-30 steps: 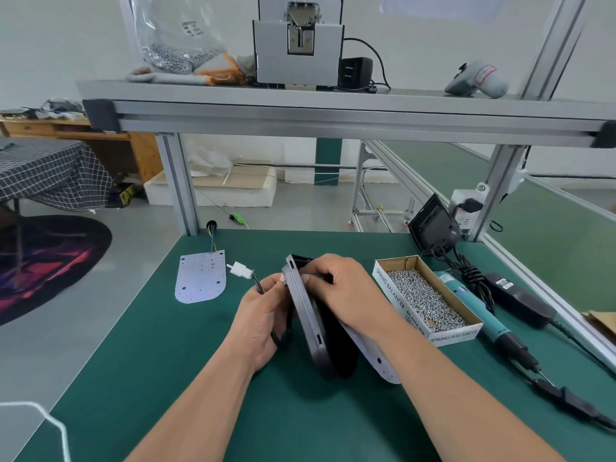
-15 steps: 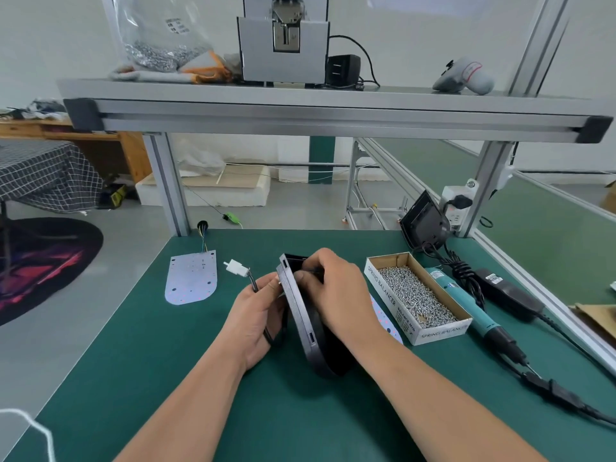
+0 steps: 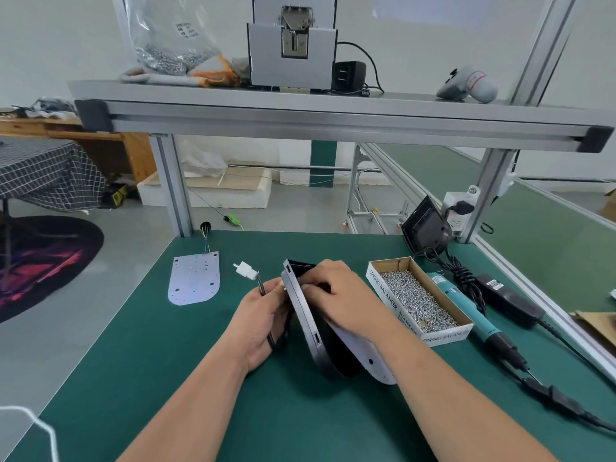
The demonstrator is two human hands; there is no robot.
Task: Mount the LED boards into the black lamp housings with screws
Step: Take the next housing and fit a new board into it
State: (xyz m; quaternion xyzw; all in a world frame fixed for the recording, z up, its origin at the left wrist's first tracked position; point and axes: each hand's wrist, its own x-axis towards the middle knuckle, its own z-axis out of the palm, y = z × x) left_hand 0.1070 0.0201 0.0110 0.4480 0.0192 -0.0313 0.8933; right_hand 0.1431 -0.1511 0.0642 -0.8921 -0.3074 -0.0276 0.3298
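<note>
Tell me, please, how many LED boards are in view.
2. One LED board lies flat on the mat, left; the second board sits against the black housing, below the right hand. Others may be hidden.

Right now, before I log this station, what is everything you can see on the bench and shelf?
lamp housing: 1, black, tilted on edge, mid-mat
second housing: 1, black, leaning by the rear right post
LED board: 1, white, sticking out at the tilted housing's lower right
spare LED board: 1, white, flat on the mat, left
cable: 1, black with white connector, left of the tilted housing
screw box: 1, cardboard, holds silver screws, right of the tilted housing
screwdriver: 1, teal, right of the box
power adapter: 1, black, far right
mat: 1, green, bench top
screw bag: 1, clear, shelf left
machine: 1, grey, shelf centre
left grip: grips the cable
right grip: fingers curled at the tilted housing's top
</note>
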